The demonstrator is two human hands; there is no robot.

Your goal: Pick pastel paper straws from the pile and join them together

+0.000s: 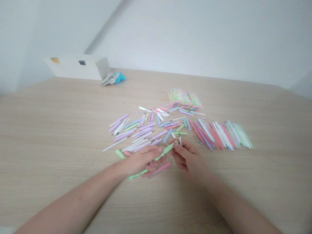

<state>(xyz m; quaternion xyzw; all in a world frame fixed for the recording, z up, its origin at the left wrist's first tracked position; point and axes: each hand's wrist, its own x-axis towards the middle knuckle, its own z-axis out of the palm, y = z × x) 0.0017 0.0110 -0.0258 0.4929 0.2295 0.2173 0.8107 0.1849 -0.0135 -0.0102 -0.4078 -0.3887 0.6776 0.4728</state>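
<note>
A light green pen-like stick (167, 149) spans the gap between my hands above the table. My left hand (143, 159) has its thumb and fingers closed around the lower end. Under its fingers are a pink stick (162, 168) and another green stick (137, 175); whether they are held too, I cannot tell. My right hand (188, 157) pinches the upper end of the first green stick. A thin white piece with a dark tip (180, 139) rises by its fingertips. Loose pastel sticks and thin white rods (143, 131) lie scattered just beyond both hands.
To the right is a neat row of pink, white, purple and green sticks (221, 135). Stacks of printed green-and-pink packets (184, 99) stand behind the scatter. A white box (78, 68) and a crumpled grey-and-blue item (114, 78) are at the back left, near the wall.
</note>
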